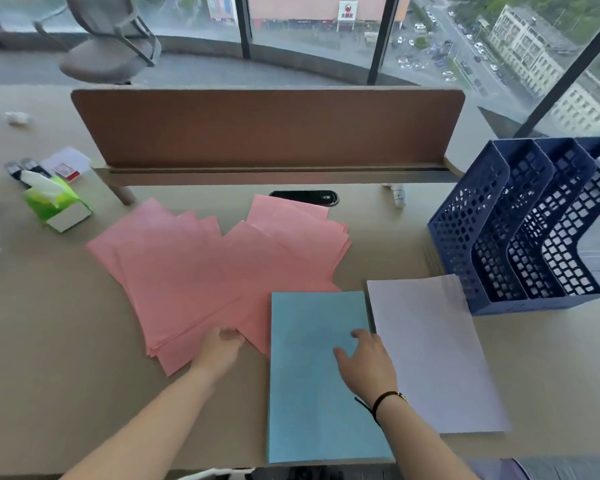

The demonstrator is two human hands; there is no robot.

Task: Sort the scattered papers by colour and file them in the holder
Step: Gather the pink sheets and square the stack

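Several pink papers (194,271) lie fanned out over the middle of the desk. A squared blue stack (312,403) lies at the front centre, with a white stack (430,351) beside it on the right. The dark blue file holder (471,258) with three empty slots stands at the right. My left hand (222,348) rests on the near edge of the pink papers, fingers curled at their lower edge. My right hand (364,365) lies flat on the blue stack, fingers spread, holding nothing.
A brown divider panel (267,129) runs along the back of the desk. A green tissue box (56,206) sits at the left, a small white bottle (398,197) near the cable slot (303,197). An office chair (108,46) stands beyond by the windows.
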